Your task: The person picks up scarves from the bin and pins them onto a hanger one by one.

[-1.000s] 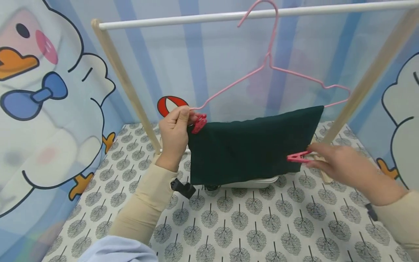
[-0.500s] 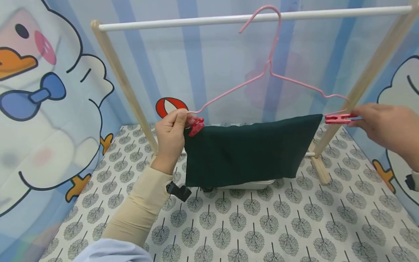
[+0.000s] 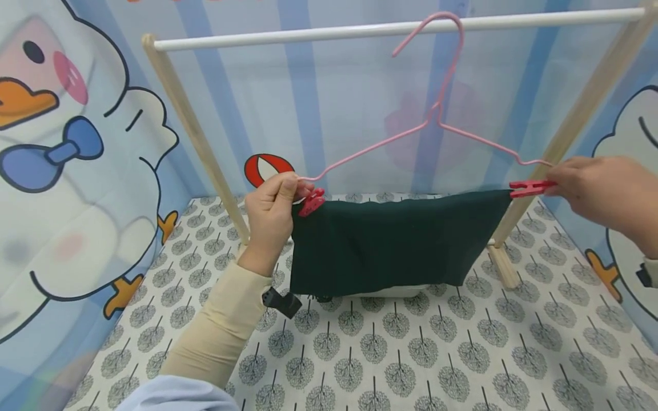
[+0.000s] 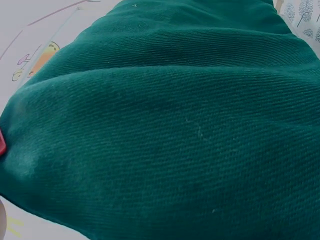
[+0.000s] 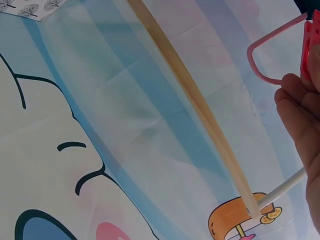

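Observation:
My left hand (image 3: 269, 214) pinches the left end of a pink wire hanger (image 3: 380, 146). A dark green cloth (image 3: 401, 245) is draped along the hanger's lower bar and hides it. At the cloth's upper left corner sits a red clothespin (image 3: 312, 202), beside my left fingers. My right hand (image 3: 604, 188) holds a second red clothespin (image 3: 529, 188), its tip right at the cloth's upper right corner. The right wrist view shows the hanger's bent end (image 5: 251, 55) beside that hand. Green cloth (image 4: 165, 140) fills most of the left wrist view.
A rack with a white rod (image 3: 283, 36) and wooden legs (image 3: 197, 131) stands behind; the hanger's hook overlaps the rod. Partly hidden behind the cloth, a white container (image 3: 396, 292) sits on the tree-patterned tablecloth (image 3: 401, 342). Cartoon-printed walls (image 3: 77, 228) close in both sides.
My right hand has carried its clothespin up and right, from in front of the cloth to the upper right corner. The hanger's hook has shifted slightly right; my left hand keeps its hold.

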`<state>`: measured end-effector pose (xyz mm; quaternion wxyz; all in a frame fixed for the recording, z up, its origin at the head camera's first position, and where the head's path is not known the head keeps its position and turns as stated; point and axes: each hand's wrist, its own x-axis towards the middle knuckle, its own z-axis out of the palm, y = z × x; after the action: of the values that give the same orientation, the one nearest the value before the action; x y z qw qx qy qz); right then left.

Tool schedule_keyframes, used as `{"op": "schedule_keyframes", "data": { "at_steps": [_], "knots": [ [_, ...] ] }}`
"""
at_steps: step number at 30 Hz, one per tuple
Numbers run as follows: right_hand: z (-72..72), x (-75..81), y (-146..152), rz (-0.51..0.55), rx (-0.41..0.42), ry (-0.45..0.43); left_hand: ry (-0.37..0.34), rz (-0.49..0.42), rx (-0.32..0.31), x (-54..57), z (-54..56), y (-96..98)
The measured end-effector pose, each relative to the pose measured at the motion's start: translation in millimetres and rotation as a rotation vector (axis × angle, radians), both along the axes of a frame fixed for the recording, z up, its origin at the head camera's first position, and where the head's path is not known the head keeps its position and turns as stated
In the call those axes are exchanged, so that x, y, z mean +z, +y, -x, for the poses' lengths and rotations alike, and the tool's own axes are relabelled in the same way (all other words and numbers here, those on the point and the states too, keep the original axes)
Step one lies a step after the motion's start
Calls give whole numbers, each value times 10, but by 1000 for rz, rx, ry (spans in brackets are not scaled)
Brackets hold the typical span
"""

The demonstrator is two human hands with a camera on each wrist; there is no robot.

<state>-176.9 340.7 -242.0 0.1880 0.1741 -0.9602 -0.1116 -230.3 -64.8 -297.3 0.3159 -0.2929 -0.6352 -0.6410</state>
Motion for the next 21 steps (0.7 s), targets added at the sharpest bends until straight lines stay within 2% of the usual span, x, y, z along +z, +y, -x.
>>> {"op": "schedule_keyframes", "data": {
  "at_steps": [7, 14, 16, 21],
  "knots": [
    [2, 24, -26, -98, -10, -88, 75, 5, -36, 8, 13, 27],
    [10, -1, -118, -195, 62, -9, 101, 12, -78, -12, 18, 48],
    [10, -16, -140, -226, 57, -8, 101, 14, -79, -14, 15, 53],
    [5, -59, -161, -215, 62, 23, 96, 7, -78, -23, 19, 55]
  ]
}}
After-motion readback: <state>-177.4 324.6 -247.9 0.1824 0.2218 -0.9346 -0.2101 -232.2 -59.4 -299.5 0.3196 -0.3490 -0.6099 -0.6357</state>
